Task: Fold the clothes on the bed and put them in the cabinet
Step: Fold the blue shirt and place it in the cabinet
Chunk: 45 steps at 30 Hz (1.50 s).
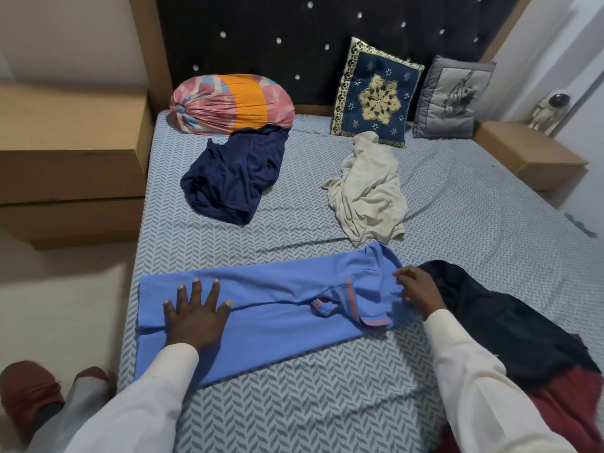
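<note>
Right now, blue shirt (277, 308): lies as a long strip across the near part of the bed (294, 403), collar end to the right, one sleeve loose on top.
Left hand (196, 317): spread flat, fingers apart, pressing the hem end down.
Right hand (418, 289): fingers curled at the collar end, seemingly pinching the fabric there.
Risk, sleeve: the loose sleeve and collar are likely to bunch inside the next fold if they are not tucked flat first.
Risk, slipping: if the left hand lifts too soon, the strip may spring open and the edges go askew.
Risk, black garment (506, 322): it lies just beside the collar end, under the right forearm, and could get dragged into the fold.
Risk, bed edge: the hem end sits near the left edge, so a pull that way might send it off.
Remaining: navy garment (228, 178) and cream garment (369, 188) lie crumpled further up; the cabinet is not in view.
</note>
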Available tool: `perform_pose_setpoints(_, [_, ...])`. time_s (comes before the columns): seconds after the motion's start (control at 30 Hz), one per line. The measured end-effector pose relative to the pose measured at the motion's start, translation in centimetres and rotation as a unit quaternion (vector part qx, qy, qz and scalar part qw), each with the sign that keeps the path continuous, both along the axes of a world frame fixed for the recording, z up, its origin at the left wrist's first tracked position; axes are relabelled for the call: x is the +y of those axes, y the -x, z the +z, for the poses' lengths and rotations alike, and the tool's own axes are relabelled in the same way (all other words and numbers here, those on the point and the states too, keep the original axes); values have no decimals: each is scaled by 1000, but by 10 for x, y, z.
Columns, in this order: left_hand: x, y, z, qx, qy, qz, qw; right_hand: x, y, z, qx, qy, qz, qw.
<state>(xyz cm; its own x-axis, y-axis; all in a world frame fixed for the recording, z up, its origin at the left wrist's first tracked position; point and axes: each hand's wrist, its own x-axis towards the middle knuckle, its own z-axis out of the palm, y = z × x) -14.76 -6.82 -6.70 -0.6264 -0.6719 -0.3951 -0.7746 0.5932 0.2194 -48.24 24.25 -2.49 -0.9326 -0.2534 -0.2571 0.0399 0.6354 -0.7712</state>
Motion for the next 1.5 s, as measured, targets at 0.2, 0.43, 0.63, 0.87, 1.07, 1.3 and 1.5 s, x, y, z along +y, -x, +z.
perform_pose_setpoints(0.2, [-24, -22, 2, 25, 69, -13, 997, -58, 22, 2, 21, -164, 136, 977])
perform_pose_setpoints(0.43, [-42, -32, -20, 49, 103, -1, 993, -87, 73, -11, 50, -35, 12, 998])
perform_pose_setpoints(0.63, [-46, -20, -24, 70, 131, 42, 988, -104, 71, -11, 80, -74, -16, 994])
perform_pose_setpoints(0.87, [-44, -20, -33, 82, 158, 67, 982, -115, 62, -20, 100, -107, -49, 988])
perform_pose_setpoints(1.07, [-46, -18, -35, 64, 168, 71, 981, -89, -10, -17, 146, -68, 53, 985])
perform_pose_setpoints(1.3, [-54, -19, -14, -11, 98, 22, 995, -86, -72, -41, 259, -131, 346, 892])
perform_pose_setpoints(1.5, [-18, -31, -17, 38, 126, -37, 991, -80, -99, -41, 262, 19, 256, 930])
